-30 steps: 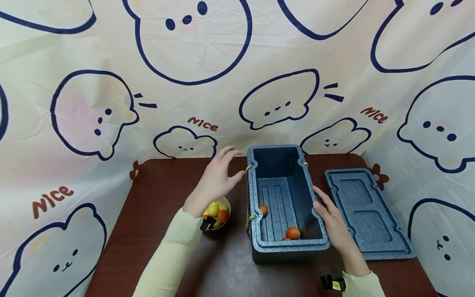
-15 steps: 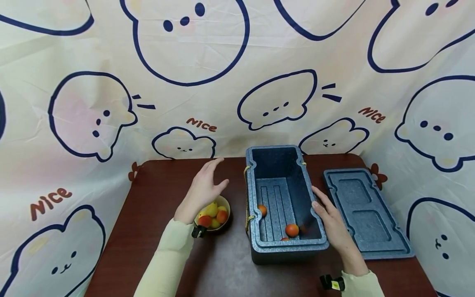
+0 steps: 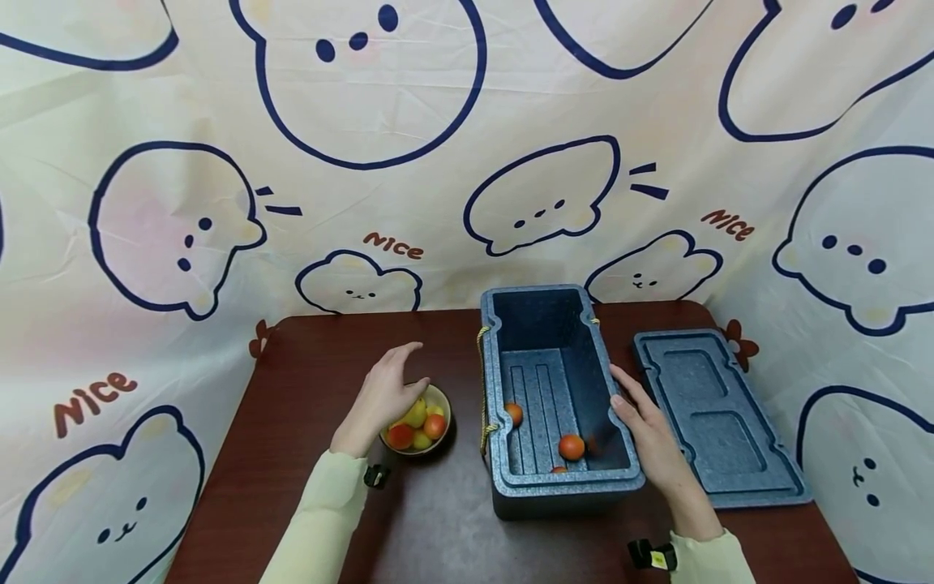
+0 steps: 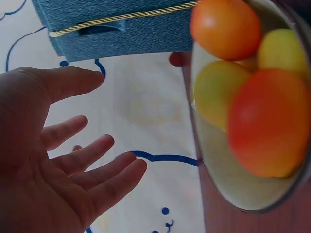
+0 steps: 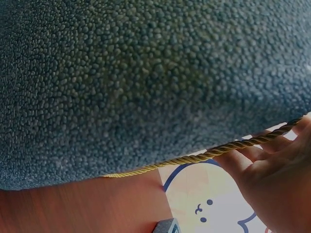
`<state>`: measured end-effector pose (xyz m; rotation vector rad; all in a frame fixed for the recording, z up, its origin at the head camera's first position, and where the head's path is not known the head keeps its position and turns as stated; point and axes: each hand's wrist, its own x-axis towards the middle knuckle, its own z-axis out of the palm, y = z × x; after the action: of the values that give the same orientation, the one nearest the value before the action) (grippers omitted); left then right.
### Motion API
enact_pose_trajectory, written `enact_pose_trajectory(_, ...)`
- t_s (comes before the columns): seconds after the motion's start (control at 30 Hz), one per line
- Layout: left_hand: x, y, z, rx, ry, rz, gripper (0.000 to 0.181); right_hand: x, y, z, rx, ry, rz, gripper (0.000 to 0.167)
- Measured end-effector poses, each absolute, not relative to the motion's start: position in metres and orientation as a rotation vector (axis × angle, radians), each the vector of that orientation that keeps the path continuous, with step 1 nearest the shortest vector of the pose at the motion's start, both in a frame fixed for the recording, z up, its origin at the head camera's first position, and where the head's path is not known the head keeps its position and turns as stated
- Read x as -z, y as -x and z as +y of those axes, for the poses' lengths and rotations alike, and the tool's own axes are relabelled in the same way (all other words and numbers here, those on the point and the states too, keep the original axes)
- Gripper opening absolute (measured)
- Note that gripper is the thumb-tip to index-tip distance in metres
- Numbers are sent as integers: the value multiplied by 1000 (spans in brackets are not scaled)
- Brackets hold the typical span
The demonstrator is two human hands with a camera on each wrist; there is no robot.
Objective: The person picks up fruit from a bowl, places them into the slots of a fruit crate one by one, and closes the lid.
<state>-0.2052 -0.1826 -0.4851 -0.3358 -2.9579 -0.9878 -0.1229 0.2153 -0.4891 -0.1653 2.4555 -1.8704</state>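
Observation:
My left hand [image 3: 383, 397], fingers spread and slightly bent, hovers above and left of a round bowl [image 3: 436, 392] and holds nothing. Red-orange fruits [image 4: 272, 124] and yellow-green fruits [image 4: 218, 92] fill the bowl. To the right stands a blue-grey foam box [image 3: 565, 485] without its lid, a yellow twisted rope [image 4: 121, 18] along its side. Inside lie an orange-red round fruit [image 3: 571, 447], another [image 3: 514, 414] by the left wall, and a third mostly hidden behind the front rim. My right hand [image 3: 653, 434] rests against the box's right side, fairly straight fingers near the rope in the right wrist view.
The box's lid [image 3: 722, 414] lies flat on the brown table [image 3: 452, 535], right of the box. Behind the table hangs a pale cloth [image 3: 409, 203] printed with cartoon bears. The table's far edge runs close behind the box.
My left hand has moved from beside the box's left rim, leftward and down toward the bowl. My right hand stays at the box's side.

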Motion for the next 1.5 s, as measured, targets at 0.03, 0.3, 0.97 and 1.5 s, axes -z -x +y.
enact_pose_trajectory(0.03, 488, 205, -184, 989, 328, -2963, 61, 489, 123, 215, 1869, 165, 2456, 51)
enact_pose_trajectory(0.3, 507, 198, -190, 997, 309, -2995, 55, 489, 123, 215, 1884, 178, 2438, 51)
enact_pose_trajectory(0.97, 528, 190, -194, 938, 279, -3024, 41, 489, 123, 216, 1878, 179, 2462, 50)
enact_pose_trajectory(1.5, 532, 183, -194, 1081, 218, -3103, 41, 488, 122, 216, 1857, 163, 2475, 51)
